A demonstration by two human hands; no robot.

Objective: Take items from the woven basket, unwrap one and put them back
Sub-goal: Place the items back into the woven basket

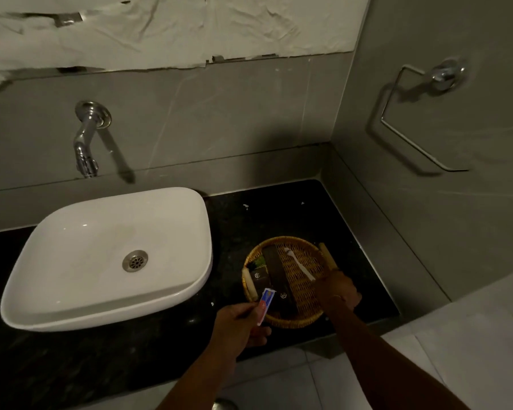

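Left hand [240, 322]: blue-red packet [264, 305]

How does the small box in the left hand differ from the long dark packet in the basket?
The small box is red and blue; the long dark packet is brown-black. The box is short and held by the left hand; the packet is longer and lies in the woven basket.

Toothbrush [299, 264]: white, lower end hidden under the right hand [336, 291].
Woven basket [305, 255]: near-right rim covered by the same hand.
Blue-and-red packet [264, 304]: print too small to read; lower end concealed in the left hand [239, 327].
Dark boxes [274, 270]: logos illegible.
Both forearms: cut off by the bottom edge.
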